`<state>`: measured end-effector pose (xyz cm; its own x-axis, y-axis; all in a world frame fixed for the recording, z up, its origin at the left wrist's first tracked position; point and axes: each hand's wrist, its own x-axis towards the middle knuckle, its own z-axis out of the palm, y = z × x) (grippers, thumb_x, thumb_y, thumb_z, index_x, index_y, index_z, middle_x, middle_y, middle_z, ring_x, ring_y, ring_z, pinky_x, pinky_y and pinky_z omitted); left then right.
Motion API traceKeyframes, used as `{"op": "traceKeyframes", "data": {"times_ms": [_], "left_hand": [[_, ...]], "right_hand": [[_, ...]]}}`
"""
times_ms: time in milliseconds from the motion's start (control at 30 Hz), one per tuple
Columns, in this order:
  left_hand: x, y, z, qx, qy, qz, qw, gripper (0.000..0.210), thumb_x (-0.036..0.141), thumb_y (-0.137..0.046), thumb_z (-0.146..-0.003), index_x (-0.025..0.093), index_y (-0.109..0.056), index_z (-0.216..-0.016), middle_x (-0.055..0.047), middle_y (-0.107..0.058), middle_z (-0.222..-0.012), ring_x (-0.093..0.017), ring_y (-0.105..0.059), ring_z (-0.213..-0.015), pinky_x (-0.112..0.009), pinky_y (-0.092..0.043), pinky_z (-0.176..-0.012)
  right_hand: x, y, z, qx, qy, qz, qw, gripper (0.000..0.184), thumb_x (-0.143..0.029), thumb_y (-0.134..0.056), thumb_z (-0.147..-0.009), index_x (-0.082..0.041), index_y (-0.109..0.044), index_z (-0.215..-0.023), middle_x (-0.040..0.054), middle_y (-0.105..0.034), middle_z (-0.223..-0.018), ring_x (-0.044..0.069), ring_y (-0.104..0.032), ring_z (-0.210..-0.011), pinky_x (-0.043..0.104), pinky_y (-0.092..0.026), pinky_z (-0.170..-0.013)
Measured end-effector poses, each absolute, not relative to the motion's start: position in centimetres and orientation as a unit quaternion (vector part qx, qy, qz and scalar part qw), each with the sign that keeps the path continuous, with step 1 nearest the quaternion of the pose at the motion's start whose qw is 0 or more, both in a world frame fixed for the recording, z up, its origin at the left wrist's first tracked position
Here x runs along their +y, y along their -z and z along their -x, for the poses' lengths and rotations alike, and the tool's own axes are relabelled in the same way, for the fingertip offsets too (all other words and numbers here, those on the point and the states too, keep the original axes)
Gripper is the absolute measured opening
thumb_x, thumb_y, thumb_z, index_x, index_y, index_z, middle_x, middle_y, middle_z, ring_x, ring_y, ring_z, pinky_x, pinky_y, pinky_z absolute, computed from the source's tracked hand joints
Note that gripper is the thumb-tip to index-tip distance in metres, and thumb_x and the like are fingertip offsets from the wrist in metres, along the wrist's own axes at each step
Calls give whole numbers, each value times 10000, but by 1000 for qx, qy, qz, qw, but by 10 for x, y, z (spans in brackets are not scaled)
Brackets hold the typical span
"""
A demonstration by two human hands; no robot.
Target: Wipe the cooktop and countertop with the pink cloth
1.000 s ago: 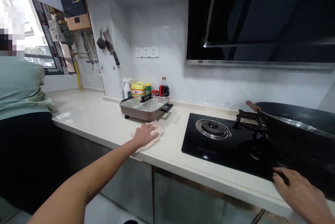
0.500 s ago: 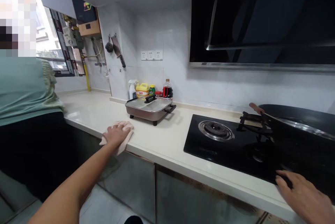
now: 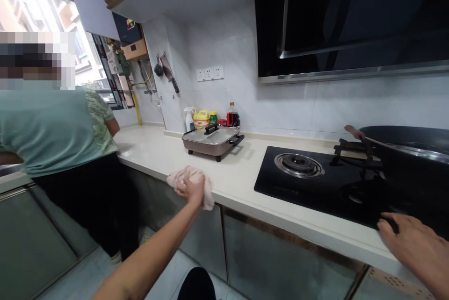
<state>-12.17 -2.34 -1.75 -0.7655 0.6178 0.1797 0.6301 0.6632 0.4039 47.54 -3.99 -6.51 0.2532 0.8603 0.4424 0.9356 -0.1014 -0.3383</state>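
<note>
My left hand (image 3: 192, 189) is closed on a pale pink cloth (image 3: 208, 193) at the front edge of the white countertop (image 3: 242, 185). Part of the cloth hangs over that edge. Behind it stands a brown electric pan (image 3: 206, 146) with a glass lid and black handles. My right hand (image 3: 412, 237) rests at the front edge of the black gas hob (image 3: 336, 197), thumb and fingers apart. Its far fingers blend into the dark surface.
A large black wok (image 3: 414, 164) sits on the right burner. Cleaner bottles and a dark sauce bottle (image 3: 232, 115) stand by the wall. A cleaver (image 3: 169, 73) hangs behind. At left, another person (image 3: 59, 127) stands at the counter. The range hood (image 3: 351, 24) overhangs the hob.
My left hand has drawn the cloth along the counter edge, closer to me, bunching it more. My right hand stays at the hob. The view has shifted left, showing more of the other person.
</note>
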Motion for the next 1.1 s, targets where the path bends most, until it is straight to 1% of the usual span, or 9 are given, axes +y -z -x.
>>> {"op": "traceKeyframes", "data": {"times_ms": [67, 133, 233, 400, 500, 600, 833, 967, 1100], "left_hand": [[-28, 30, 85, -906, 236, 351, 2, 850, 689, -237, -984, 191, -120, -1663, -305, -354, -1620, -546, -317, -1514, -755, -313, -1165], [-33, 46, 46, -896, 250, 367, -10, 849, 710, -266, -980, 242, -65, -1659, -269, -332, -1644, -469, -331, -1535, -708, -298, -1205], [-46, 75, -7, -847, 303, 437, -24, 931, 700, -486, -920, 264, -105, -1648, -272, -285, -1669, -467, -294, -1547, -715, -251, -1214], [-78, 105, -24, -779, 322, 538, -14, 1142, 567, -786, -705, 191, -260, -1646, -217, -97, -1737, -505, -146, -1567, -598, -276, -1231], [-90, 97, 12, -743, 278, 607, 33, 1085, 398, -860, -639, 278, -399, -1613, -142, -238, -1709, -452, -303, -1493, -548, -325, -1208], [-89, 76, 59, -730, 221, 637, 111, 933, 288, -837, -686, 335, -500, -1554, -107, -410, -1617, -379, -429, -1395, -518, -330, -1196], [-68, 47, 144, -747, 146, 608, 225, 864, 199, -793, -689, 203, -509, -1505, -169, -483, -1559, -390, -368, -1457, -520, -289, -1193], [-61, 45, 148, -740, 130, 617, 233, 873, 260, -806, -683, 113, -487, -1483, -233, -502, -1512, -396, -415, -1424, -511, -301, -1183], [-60, 48, 112, -721, 114, 640, 239, 873, 328, -817, -662, 97, -513, -1447, -245, -532, -1459, -414, -447, -1374, -545, -280, -1184]], "right_hand": [[-41, 63, -474, -607, 57, 744, 274, 577, -539, -417, -842, -194, -750, -1165, 202, -686, -1359, 447, -652, -1195, 623, -485, -1004], [-41, 60, -472, -606, 51, 748, 267, 603, -531, -402, -856, -172, -742, -1202, 197, -671, -1391, 446, -640, -1223, 628, -477, -1023], [-41, 60, -471, -605, 53, 748, 269, 601, -517, -382, -872, -167, -742, -1203, 186, -661, -1412, 434, -639, -1236, 621, -475, -1037], [-36, 68, -476, -608, 70, 739, 283, 577, -502, -412, -871, -171, -742, -1209, 180, -685, -1383, 426, -648, -1222, 612, -481, -1033], [-33, 73, -479, -607, 69, 742, 277, 601, -515, -375, -885, -177, -735, -1226, 163, -677, -1398, 414, -640, -1237, 611, -475, -1047], [-33, 74, -480, -608, 70, 744, 266, 621, -531, -344, -897, -174, -734, -1223, 160, -668, -1405, 404, -643, -1233, 596, -474, -1053], [-37, 71, -471, -608, 98, 743, 262, 578, -473, -324, -927, -182, -725, -1224, 139, -685, -1376, 356, -644, -1228, 537, -469, -1058], [-39, 67, -465, -601, 111, 750, 253, 561, -454, -328, -942, -180, -715, -1241, 133, -680, -1379, 345, -627, -1245, 525, -451, -1072], [-41, 62, -460, -597, 104, 758, 242, 544, -436, -336, -947, -179, -712, -1245, 136, -674, -1380, 343, -615, -1253, 525, -437, -1081]]}}
